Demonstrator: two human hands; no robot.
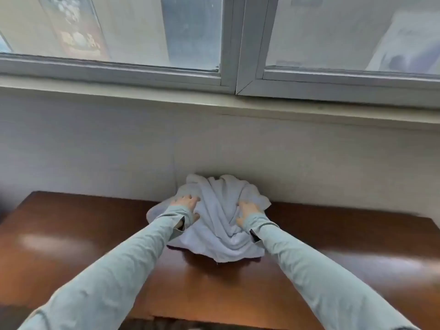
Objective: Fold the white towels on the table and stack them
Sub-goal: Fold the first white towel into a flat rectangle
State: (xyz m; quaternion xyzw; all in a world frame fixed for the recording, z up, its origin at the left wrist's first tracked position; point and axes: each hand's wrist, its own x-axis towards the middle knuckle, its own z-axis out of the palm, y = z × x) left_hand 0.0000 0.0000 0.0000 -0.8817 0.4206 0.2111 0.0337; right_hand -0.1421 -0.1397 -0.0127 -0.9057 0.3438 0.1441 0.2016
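Observation:
A crumpled heap of white towel (219, 222) lies at the far edge of the dark wooden table (83, 246), against the wall. Both arms, in light grey-green sleeves, reach out to it. My left hand (187, 203) lies on the heap's left side, fingers spread over the cloth. On the right side, my right hand (247, 210) digs its fingers into the folds, and the fingertips are hidden in the cloth. How many towels make up the heap cannot be told.
A white wall (95, 151) rises straight behind the table, topped by a sill and a grey-framed window (228, 67). The table's near edge (214, 317) runs along the bottom of the view.

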